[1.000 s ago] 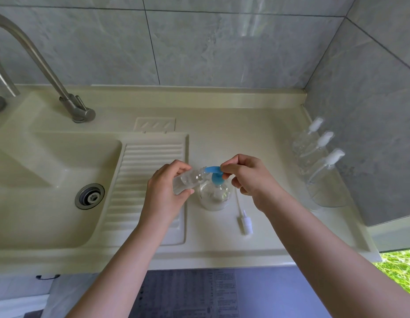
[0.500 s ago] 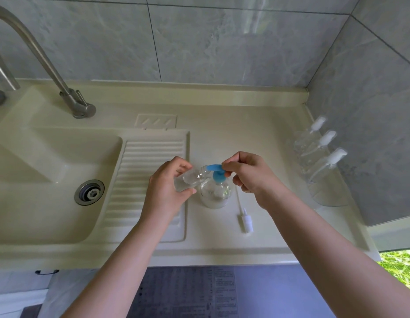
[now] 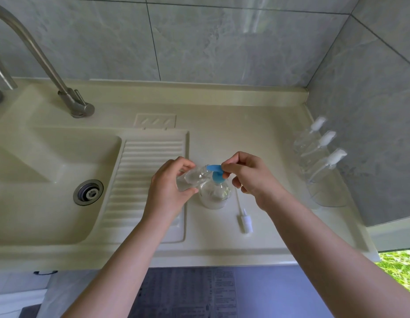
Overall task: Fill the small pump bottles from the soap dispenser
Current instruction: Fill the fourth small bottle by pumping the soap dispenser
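Note:
A clear round soap dispenser [image 3: 214, 195] with a blue pump head [image 3: 216, 172] stands on the cream counter beside the ribbed drainboard. My left hand [image 3: 170, 188] holds a small clear bottle [image 3: 192, 177] tilted on its side, its open neck at the blue spout. My right hand [image 3: 248, 176] has its fingertips on the blue pump head. A loose white pump top with its thin tube [image 3: 244, 220] lies on the counter to the right of the dispenser. Three small clear pump bottles [image 3: 323, 154] with white tops stand against the right wall.
The sink basin [image 3: 38, 180] with its metal drain [image 3: 88, 192] lies to the left, under a steel tap [image 3: 68, 97]. The ribbed drainboard [image 3: 139, 171] sits under my left hand. Grey tiled walls close the back and right. The counter's front edge [image 3: 199, 255] runs under my forearms.
Both hands keep their hold at the dispenser. The camera has tipped slightly, so the scene sits a little higher in the frame; no other movement is visible.

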The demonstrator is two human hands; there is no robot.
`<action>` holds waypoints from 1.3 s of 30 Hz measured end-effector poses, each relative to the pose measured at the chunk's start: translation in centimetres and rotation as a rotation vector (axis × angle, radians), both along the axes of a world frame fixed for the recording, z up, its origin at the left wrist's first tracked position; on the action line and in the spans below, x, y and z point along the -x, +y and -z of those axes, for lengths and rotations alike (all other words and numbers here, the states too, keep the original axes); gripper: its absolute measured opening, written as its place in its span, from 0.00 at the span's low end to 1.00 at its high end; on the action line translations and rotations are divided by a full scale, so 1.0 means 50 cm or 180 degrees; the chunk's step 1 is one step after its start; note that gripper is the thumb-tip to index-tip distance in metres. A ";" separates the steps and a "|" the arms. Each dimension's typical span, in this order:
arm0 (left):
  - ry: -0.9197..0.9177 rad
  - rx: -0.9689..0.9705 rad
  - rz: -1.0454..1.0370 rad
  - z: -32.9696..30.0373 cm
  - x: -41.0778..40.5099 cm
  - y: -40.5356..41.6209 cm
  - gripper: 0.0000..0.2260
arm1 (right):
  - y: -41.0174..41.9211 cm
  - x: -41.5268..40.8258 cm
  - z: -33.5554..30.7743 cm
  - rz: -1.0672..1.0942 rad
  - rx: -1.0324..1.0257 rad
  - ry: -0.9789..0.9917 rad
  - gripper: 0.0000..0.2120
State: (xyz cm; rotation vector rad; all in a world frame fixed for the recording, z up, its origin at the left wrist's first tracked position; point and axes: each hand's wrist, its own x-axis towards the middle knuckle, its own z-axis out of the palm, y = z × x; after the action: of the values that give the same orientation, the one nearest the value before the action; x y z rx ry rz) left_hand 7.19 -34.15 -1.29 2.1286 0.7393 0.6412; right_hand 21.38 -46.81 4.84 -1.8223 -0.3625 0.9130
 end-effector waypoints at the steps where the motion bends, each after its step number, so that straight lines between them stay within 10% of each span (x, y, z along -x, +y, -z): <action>1: 0.0018 -0.0019 0.0001 0.000 0.001 0.000 0.22 | 0.000 0.001 0.000 0.0000 -0.0001 -0.0008 0.06; 39: 0.0001 -0.0072 -0.0014 0.008 0.002 -0.004 0.23 | -0.005 0.004 0.000 -0.0104 -0.0074 -0.0048 0.07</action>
State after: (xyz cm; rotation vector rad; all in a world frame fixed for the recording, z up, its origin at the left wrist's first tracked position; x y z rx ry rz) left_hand 7.10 -34.34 -1.67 2.1484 0.7402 0.6546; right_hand 21.18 -47.05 4.84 -1.8076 -0.4118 0.9141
